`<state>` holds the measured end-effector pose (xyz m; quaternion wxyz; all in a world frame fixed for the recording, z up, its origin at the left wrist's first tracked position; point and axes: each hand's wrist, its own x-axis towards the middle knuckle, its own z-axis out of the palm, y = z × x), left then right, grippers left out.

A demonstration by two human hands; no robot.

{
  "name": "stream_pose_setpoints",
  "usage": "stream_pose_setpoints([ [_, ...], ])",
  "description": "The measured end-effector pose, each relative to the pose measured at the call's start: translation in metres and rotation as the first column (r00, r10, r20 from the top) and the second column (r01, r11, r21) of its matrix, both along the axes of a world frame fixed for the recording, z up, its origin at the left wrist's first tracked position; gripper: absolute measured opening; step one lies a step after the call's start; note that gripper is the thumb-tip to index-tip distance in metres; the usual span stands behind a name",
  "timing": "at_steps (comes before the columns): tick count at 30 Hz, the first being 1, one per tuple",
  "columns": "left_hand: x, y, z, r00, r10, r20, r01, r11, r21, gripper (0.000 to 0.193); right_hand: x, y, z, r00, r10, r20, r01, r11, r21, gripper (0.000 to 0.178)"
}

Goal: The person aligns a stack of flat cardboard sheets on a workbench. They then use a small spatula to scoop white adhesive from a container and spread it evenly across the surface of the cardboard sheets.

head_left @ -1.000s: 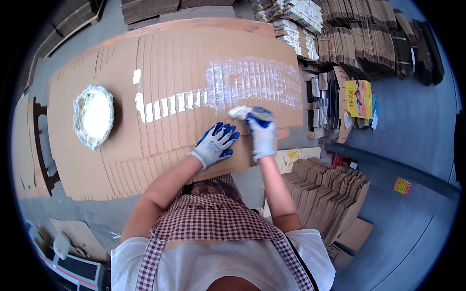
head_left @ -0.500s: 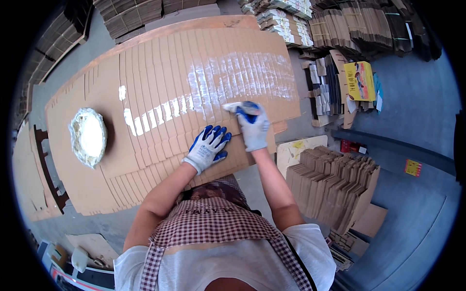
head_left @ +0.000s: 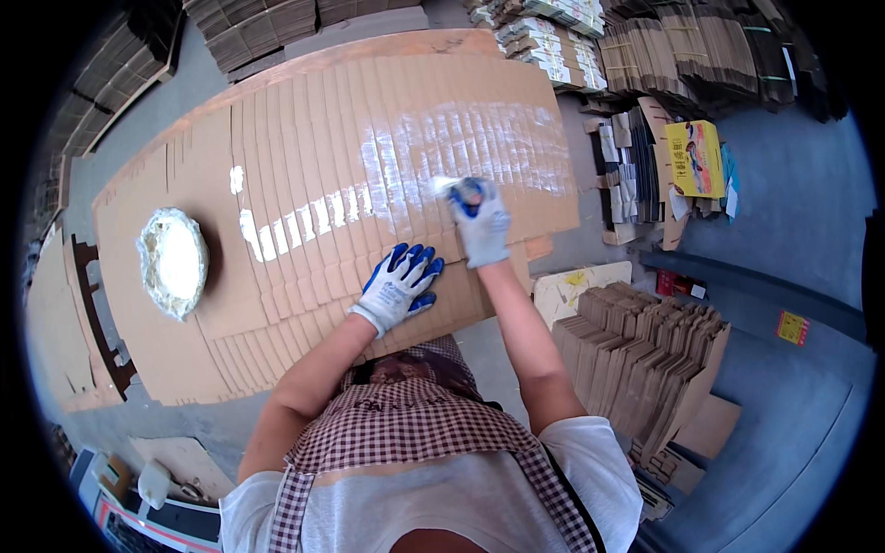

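Desk (head_left: 442, 41) under overlapping cardboard sheets (head_left: 304, 111), with a cardboard stack (head_left: 636, 359) beyond at four o'clock from the desk's middle. White smear (head_left: 470, 143) across the sheets at two o'clock. Bowl (head_left: 147, 263) of white paste (head_left: 184, 263) between eight and nine. Left hand (head_left: 401, 284) gloved, palm down, spread wide on the sheets between four and five. Right hand (head_left: 481, 221) at three, gloved, closed around a white-tipped tool (head_left: 445, 186), blurred, tip toward ten; contact with the smear impossible to tell.

Flat brown cardboard sheets (head_left: 304, 120), overlapping in rows beneath the left hand (head_left: 398, 286), streaked with white paste (head_left: 265, 241). Crusted round bowl (head_left: 152, 276) of paste, upright on the sheets at left. Blurred white-tipped tool (head_left: 445, 187) in the right hand (head_left: 481, 221).
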<state>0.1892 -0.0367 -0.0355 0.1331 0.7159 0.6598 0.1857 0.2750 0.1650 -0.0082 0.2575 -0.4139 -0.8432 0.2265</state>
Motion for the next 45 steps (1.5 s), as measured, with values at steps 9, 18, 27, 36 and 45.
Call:
stream_pose_setpoints([
  [9,0.0,0.0,-0.001,1.0,0.0,0.018,0.0,1.0,0.016,0.066,-0.021,-0.016,0.003,0.988,-0.087,-0.127,0.069,0.988,-0.14,0.035],
  [18,-0.001,-0.004,-0.005,1.0,0.007,0.01,-0.007,1.0,-0.006,0.064,-0.047,-0.015,0.028,0.994,0.096,0.042,-0.097,0.995,0.001,0.028],
  [27,-0.002,-0.004,-0.005,1.0,0.015,0.024,-0.015,1.0,0.017,0.064,-0.074,0.013,0.023,0.997,0.039,0.065,-0.037,0.999,-0.028,0.024],
  [36,-0.003,-0.004,-0.005,0.999,0.013,0.038,-0.014,1.0,0.027,0.063,-0.101,0.049,0.022,0.975,-0.1,0.197,0.119,0.989,-0.085,0.033],
  [45,-0.002,-0.003,-0.005,0.999,0.018,0.046,-0.019,0.999,0.037,0.064,-0.081,0.065,0.01,0.975,-0.137,0.177,0.133,0.991,0.034,0.046],
])
